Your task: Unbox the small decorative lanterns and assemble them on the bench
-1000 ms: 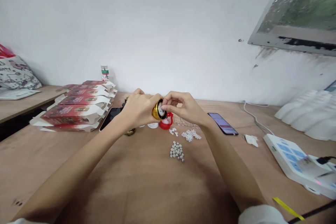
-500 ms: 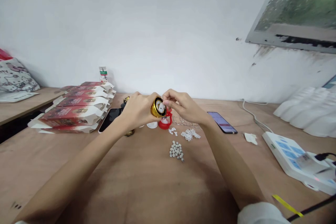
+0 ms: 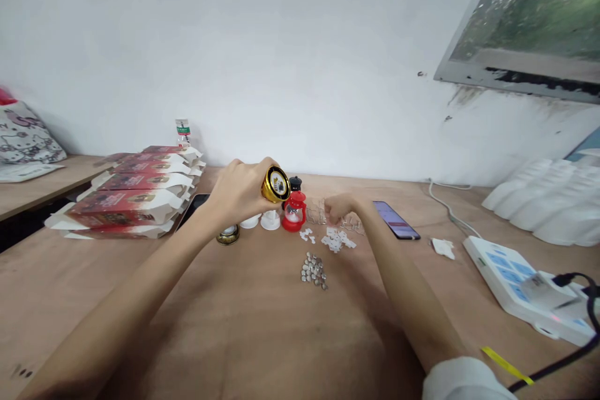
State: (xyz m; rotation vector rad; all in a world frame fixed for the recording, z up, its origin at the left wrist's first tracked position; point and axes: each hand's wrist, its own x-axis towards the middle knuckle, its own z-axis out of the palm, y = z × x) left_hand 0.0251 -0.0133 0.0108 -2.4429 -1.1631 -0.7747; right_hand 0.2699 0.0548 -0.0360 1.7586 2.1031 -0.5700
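My left hand [image 3: 244, 186] is closed around a shiny gold lantern base [image 3: 275, 184], tipped so its black-rimmed round end with a white-and-yellow middle faces me. My right hand [image 3: 338, 207] reaches down at thin wire pieces [image 3: 316, 212], fingers curled in; what they hold, if anything, is hidden. Between the hands a small red lantern [image 3: 294, 212] stands upright, with a black lantern [image 3: 295, 184] behind it. Nearer me lie small white plastic pieces [image 3: 337, 240] and a cluster of silver button cells [image 3: 314, 271]. A gold-and-black round part [image 3: 228, 235] and white round caps [image 3: 270, 220] sit below my left hand.
Stacked red-and-white boxes [image 3: 135, 194] lie at left, with a phone [image 3: 194, 205] partly behind my left arm. Another phone [image 3: 396, 220] lies at right. Further right are a power strip [image 3: 510, 275], a black cable [image 3: 553, 362] and white wavy foam [image 3: 544, 200]. The wall [image 3: 300, 62] closes the back.
My right hand has left the gold lantern base and moved right and down to the wire pieces. The base has shifted slightly left and up, uncovering the red and black lanterns.
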